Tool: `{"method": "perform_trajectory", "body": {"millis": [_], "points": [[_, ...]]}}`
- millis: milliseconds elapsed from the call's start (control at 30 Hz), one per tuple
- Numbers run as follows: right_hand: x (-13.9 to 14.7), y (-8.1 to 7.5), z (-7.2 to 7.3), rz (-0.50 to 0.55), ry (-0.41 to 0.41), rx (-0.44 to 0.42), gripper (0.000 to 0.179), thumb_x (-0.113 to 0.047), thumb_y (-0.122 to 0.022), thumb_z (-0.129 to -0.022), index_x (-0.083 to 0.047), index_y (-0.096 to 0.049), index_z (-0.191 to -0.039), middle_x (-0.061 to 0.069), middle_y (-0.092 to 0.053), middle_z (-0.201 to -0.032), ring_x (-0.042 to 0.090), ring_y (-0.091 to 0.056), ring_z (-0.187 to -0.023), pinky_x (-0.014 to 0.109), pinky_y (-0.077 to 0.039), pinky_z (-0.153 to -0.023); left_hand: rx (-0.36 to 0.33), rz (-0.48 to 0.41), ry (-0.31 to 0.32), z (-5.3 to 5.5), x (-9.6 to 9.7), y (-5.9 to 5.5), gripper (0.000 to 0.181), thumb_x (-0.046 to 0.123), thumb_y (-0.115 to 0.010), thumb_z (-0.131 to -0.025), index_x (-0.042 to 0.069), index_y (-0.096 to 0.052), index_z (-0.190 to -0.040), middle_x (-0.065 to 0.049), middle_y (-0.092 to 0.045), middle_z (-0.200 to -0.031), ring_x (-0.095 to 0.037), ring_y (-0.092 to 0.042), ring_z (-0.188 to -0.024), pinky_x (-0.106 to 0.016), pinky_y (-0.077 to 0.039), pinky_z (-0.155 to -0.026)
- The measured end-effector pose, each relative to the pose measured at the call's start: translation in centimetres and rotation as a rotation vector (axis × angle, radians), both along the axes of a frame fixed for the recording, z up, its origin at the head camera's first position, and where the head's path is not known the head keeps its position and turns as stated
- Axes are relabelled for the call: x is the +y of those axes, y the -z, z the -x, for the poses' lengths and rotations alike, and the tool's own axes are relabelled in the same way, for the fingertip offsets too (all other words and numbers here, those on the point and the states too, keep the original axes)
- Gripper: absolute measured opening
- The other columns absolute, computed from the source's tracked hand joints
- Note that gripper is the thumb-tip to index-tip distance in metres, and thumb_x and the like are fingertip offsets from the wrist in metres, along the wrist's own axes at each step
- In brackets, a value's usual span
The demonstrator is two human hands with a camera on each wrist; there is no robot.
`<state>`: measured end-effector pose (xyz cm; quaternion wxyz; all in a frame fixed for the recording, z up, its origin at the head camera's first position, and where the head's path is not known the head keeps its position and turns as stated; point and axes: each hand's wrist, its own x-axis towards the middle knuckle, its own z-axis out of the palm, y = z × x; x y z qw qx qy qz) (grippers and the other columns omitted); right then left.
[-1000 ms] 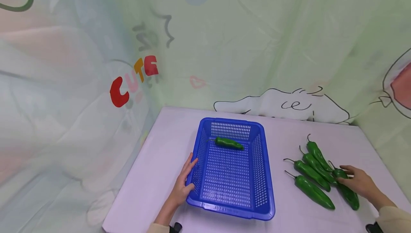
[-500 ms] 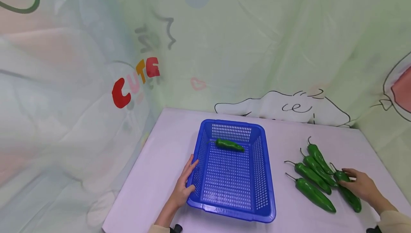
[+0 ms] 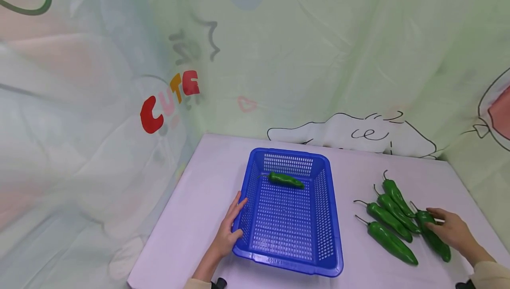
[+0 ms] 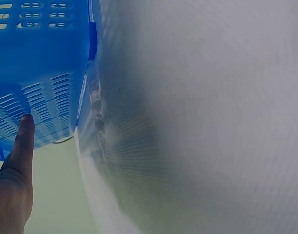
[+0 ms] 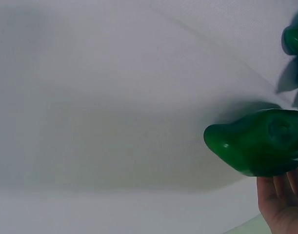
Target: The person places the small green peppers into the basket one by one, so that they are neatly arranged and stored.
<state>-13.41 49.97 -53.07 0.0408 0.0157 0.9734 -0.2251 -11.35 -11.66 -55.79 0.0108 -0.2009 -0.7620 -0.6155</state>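
Observation:
My left hand [image 3: 227, 232] rests against the left side of a blue plastic basket [image 3: 334, 236], its fingers fairly straight. In the left wrist view, one straight finger [image 4: 25, 144] touches the slotted outer wall. On the right, my right hand [image 3: 452, 231] holds a long green chili pepper [image 3: 440, 250] between thumb and fingers, low at the table. The right wrist view shows this pepper [image 5: 258, 144] up close with fingertips behind it; the thumb is hidden there. Several more green peppers [image 3: 390, 242] lie fanned out just left of that hand.
One green pepper [image 3: 286, 180] lies inside the basket near its far end. The white table [image 3: 195, 187] meets printed cloth walls [image 3: 303, 67] at the back and on both sides.
The right hand and its pepper have shifted slightly to the right, a little away from the other peppers. The left hand stays at the basket. The head view has tilted slightly.

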Motion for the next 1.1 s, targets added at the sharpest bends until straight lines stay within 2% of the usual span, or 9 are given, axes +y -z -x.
{"method": "perform_trajectory", "body": {"millis": [333, 567, 933, 1100], "points": [[0.0, -1.2, 0.3, -0.037, -0.024, 0.100, 0.043, -0.001, -0.060, -0.087, 0.027, -0.048, -0.117, 0.049, -0.050, -0.114, 0.064, -0.054, -0.095, 0.064, -0.049, -0.075, 0.007, 0.002, 0.002, 0.1, 0.0, -0.1, 0.085, 0.002, -0.046, -0.070, 0.008, -0.033, -0.154, -0.006, -0.009, -0.166, -0.027, -0.006, -0.152, -0.069, -0.010, -0.111], [-0.4, -2.2, 1.1, -0.034, -0.023, 0.131, 0.043, -0.001, -0.059, -0.088, 0.028, -0.048, -0.117, 0.051, -0.047, -0.116, 0.065, -0.053, -0.096, 0.064, -0.050, -0.074, 0.018, 0.001, 0.007, 0.1, 0.0, 0.2, 0.086, 0.002, -0.046, -0.070, 0.008, -0.033, -0.154, -0.007, -0.009, -0.166, -0.028, -0.007, -0.151, -0.068, -0.010, -0.111], [-3.3, -4.9, 2.6, -0.014, -0.101, 0.195, 0.041, 0.002, -0.063, -0.087, 0.026, -0.050, -0.118, 0.049, -0.050, -0.114, 0.064, -0.056, -0.095, 0.053, -0.055, -0.065, 0.015, 0.004, 0.006, 0.1, 0.0, 0.3, 0.086, 0.002, -0.046, -0.070, 0.011, -0.032, -0.155, -0.007, -0.008, -0.166, -0.028, -0.006, -0.152, -0.068, -0.009, -0.111], [-4.7, -5.8, 3.2, 0.021, -0.133, 0.210, 0.042, 0.003, -0.063, -0.087, 0.024, -0.049, -0.121, 0.049, -0.049, -0.118, 0.065, -0.055, -0.098, 0.055, -0.055, -0.067, 0.017, 0.002, 0.006, 0.0, 0.0, 0.2, 0.086, 0.002, -0.046, -0.070, 0.011, -0.032, -0.155, -0.008, -0.008, -0.166, -0.028, -0.007, -0.151, -0.067, -0.009, -0.112]]}}
